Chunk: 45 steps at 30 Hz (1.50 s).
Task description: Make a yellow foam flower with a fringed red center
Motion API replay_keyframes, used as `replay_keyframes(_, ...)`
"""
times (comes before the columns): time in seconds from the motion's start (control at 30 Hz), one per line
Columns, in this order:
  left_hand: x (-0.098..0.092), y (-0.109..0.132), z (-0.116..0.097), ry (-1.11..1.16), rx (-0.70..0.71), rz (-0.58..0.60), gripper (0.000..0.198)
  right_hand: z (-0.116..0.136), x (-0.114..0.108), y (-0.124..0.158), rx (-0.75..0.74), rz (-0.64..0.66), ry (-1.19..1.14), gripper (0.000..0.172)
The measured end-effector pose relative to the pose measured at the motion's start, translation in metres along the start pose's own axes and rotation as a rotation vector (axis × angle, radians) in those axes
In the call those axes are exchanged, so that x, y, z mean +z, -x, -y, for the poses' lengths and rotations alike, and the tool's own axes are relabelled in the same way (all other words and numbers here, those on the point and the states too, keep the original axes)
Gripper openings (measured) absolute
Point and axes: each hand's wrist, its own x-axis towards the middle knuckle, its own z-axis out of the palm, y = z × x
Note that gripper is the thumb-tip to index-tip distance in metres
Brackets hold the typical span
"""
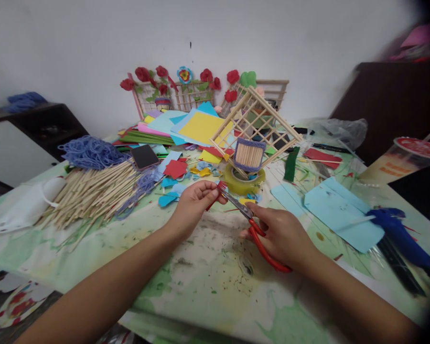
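Note:
My right hand (281, 235) is closed round the red handles of a pair of scissors (252, 224). The blades point up-left and meet a small red paper piece (221, 186). My left hand (195, 200) pinches that fringed red piece between thumb and fingers. Both hands hover above the paint-stained table (208, 267), just in front of a roll of yellow tape (242, 183).
A pile of wooden sticks (93, 191) and blue yarn (89, 152) lie at the left. Stacked coloured paper (197, 126), a tilted wooden lattice (256, 126) and paper roses (161, 71) fill the back. Light blue sheets (338, 212) and a blue glue gun (397, 234) lie at the right.

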Motion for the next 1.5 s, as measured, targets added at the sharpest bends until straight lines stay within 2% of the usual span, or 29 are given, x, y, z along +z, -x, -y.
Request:
replay_keyframes(0.97, 0.0018, 0.0015, -0.0012, 0.027, 0.014, -0.007, 0.018, -0.0011, 0.0007, -0.0012, 0.012, -0.011, 0.041, 0.054)
replay_keyframes(1.27, 0.0018, 0.0006, 0.0009, 0.000, 0.014, -0.010, 0.017, -0.0018, 0.0002, -0.0017, 0.008, -0.004, 0.076, 0.043)
replay_keyframes(1.5, 0.0014, 0.0002, 0.0017, 0.009, -0.002, -0.006, 0.018, -0.0038, 0.0023, -0.0010, -0.006, -0.015, 0.077, 0.047)
